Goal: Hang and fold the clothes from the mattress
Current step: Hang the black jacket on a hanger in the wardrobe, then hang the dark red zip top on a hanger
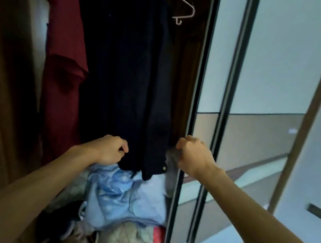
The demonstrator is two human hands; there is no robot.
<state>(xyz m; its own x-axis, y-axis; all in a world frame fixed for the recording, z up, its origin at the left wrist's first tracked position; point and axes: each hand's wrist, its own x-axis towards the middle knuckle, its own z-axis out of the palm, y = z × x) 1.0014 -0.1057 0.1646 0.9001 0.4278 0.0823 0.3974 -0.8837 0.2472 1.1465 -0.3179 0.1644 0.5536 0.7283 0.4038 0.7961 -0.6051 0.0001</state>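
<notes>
Both arms come in from the bottom corners, the left forearm (28, 191) from 7 o'clock and the right forearm (266, 218) from 4 o'clock, meeting near the middle of the view inside an open wardrobe.

The left grip (108, 151) is clenched, thumb and forefinger meeting at the lower edge of the dark shirt (125, 73), apparently pinching the hem. The right grip (193, 157), at 3 o'clock of the left, is curled round what looks like a grey cloth (171, 171) that trails down from it. Motion blur makes it hard to say whether this is part of the shirt or a separate piece.

The dark shirt, the task's thing, hangs full length at 12 o'clock of both grips, its collar up near the top edge. Holding it low on either side is likely meant to pull it straight so it falls flat and clears what lies under it.

A maroon garment (65, 53) hangs just beside it at 9 o'clock, touching. An empty hanger (182, 5) sticks out at 1 o'clock of the shirt, probably ready for the next piece.

Below the hem, at 6 o'clock, a heap fills the wardrobe floor: light blue cloth (118, 198) on top, a grey quilted piece (128, 240) lower down. The sliding door (267, 75) stands at 3 o'clock, pushed aside. No mattress can be made out with certainty.
</notes>
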